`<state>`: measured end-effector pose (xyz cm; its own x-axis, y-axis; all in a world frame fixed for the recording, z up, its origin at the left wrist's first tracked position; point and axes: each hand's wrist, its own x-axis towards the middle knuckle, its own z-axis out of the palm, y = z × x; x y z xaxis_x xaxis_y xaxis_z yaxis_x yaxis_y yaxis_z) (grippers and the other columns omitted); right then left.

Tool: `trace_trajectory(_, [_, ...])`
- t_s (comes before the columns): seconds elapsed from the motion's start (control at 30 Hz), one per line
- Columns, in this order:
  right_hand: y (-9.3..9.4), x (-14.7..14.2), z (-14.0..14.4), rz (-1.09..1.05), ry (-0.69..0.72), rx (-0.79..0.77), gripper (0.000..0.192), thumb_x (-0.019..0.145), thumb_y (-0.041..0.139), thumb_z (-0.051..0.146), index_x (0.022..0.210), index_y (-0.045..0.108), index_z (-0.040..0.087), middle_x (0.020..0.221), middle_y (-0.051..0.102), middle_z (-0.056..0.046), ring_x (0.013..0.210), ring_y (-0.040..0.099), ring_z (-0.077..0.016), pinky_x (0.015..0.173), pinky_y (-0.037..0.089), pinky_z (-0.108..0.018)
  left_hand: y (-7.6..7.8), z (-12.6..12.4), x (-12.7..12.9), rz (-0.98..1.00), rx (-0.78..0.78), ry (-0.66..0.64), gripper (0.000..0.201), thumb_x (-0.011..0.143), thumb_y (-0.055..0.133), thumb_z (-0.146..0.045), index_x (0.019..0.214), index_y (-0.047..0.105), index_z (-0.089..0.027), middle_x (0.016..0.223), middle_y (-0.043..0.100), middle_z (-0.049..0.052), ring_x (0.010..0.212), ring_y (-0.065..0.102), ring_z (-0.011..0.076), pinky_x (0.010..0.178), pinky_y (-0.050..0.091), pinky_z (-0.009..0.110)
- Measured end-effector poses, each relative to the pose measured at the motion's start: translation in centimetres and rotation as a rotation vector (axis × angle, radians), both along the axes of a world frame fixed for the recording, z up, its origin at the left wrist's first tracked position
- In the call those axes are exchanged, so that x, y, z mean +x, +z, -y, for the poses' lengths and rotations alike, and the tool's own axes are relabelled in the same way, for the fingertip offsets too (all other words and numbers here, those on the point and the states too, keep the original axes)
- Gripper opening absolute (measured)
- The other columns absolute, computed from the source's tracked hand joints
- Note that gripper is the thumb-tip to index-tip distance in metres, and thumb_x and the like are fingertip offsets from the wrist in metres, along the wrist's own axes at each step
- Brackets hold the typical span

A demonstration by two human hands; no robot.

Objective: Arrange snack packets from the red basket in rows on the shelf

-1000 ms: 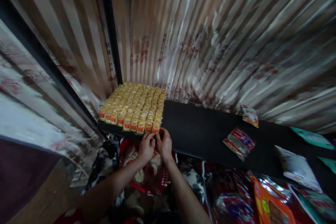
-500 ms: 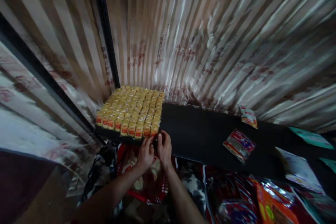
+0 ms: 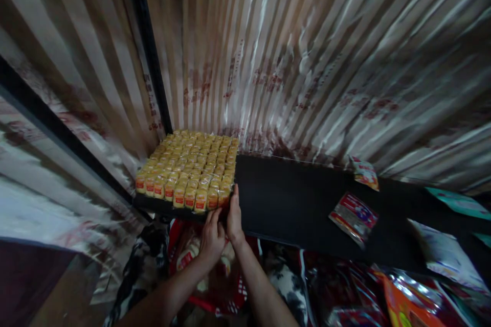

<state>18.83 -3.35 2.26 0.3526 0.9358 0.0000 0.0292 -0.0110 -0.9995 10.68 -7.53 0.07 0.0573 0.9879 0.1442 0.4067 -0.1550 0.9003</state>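
Note:
Rows of small yellow wrapped packs (image 3: 192,163) with red labels stand tightly together at the left end of a black shelf (image 3: 276,199). At the block's front right corner, my right hand (image 3: 234,217) is open, its straight fingers lying along the side of the last packs. My left hand (image 3: 213,237) is just beside it, fingers stretched toward the front faces of the corner packs at the shelf's edge. Neither hand is seen wrapped round a pack. Below both hands sits a red basket (image 3: 230,306) with several wrapped items inside, partly covered by my forearms.
Farther right on the shelf lie a red flat packet (image 3: 353,217), a small white and red packet (image 3: 364,172), a white bag (image 3: 447,253) and a green packet (image 3: 458,202). An orange bag (image 3: 406,301) is below the shelf. A dark post (image 3: 149,46) rises behind the packs.
My right hand has straightened its fingers and moved up along the right side of the packs. My left hand stays by the front edge. The view has shifted slightly.

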Motion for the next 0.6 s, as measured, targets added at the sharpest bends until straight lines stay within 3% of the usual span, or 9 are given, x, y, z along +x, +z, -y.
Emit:
trace_trajectory(0.27, [0.2,0.2,-1.9,-0.056,0.062,0.040,0.075,0.087,0.025,0.063,0.146,0.019,0.017,0.154,0.013,-0.004,0.142,0.010,-0.0160,0.116,0.009,-0.037,-0.3,0.0,0.3,0.010,-0.055,0.058,0.045,0.079,0.037,-0.014,0.121,0.053,-0.010,0.127,0.053,0.016,0.122,0.047,0.0234,0.107,0.035,0.040])
trace_trajectory(0.43, [-0.4,1.0,-3.2,-0.126,-0.042,0.026,0.081,0.083,0.026,0.069,0.146,0.020,0.018,0.154,0.013,-0.002,0.142,0.010,-0.0156,0.116,0.005,-0.034,0.1,0.1,0.3,0.014,-0.032,0.032,0.044,0.080,0.035,-0.014,0.121,0.053,-0.013,0.120,0.057,0.014,0.111,0.055,0.0203,0.100,0.041,0.039])
trace_trajectory(0.6, [-0.5,1.2,-4.9,-0.173,-0.031,0.014,0.079,0.082,0.025,0.071,0.144,0.024,0.024,0.151,0.022,0.001,0.141,0.015,-0.0164,0.116,0.011,-0.035,0.7,0.3,0.3,0.014,-0.035,0.047,0.044,0.080,0.035,-0.015,0.120,0.052,-0.013,0.118,0.057,0.013,0.107,0.057,0.0188,0.098,0.043,0.037])
